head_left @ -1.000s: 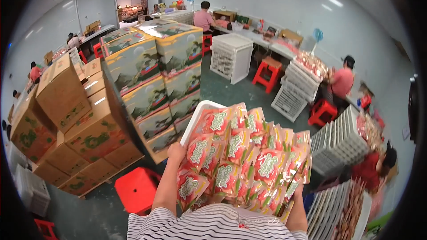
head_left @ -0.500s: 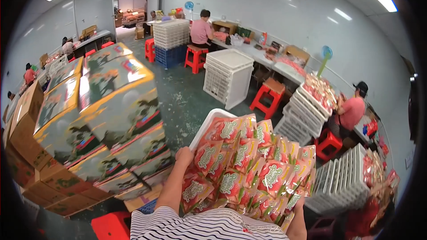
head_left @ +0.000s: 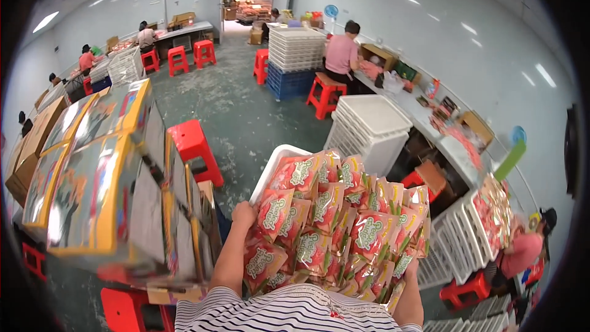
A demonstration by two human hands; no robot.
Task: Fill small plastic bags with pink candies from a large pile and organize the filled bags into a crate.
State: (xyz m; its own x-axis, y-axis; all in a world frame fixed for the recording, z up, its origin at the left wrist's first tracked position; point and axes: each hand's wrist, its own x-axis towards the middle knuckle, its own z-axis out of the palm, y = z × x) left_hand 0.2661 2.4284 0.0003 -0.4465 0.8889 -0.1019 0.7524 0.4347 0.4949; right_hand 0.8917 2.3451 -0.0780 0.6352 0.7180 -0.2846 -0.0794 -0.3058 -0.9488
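Note:
In front of my body I carry a white plastic tray [head_left: 268, 171] heaped with rows of shiny red, clear-edged snack packets [head_left: 314, 251]. My left hand [head_left: 244, 214] is closed around the tray's left rim. At the near right side my right hand [head_left: 410, 268] holds the tray's edge, its fingers mostly hidden by packets and tray. The packets stand and lean against one another and hide most of the tray.
Stacked yellow-and-grey printed cartons [head_left: 92, 190] rise on my left, with a red stool [head_left: 195, 147] beyond. White crates [head_left: 369, 129] stand ahead, and more crates filled with packets [head_left: 470, 233] are at right. People sit working along the wall table [head_left: 424, 107].
My view has swung left and forward past the cartons, showing more floor and red stools behind them. The tray stays in both hands in front of me.

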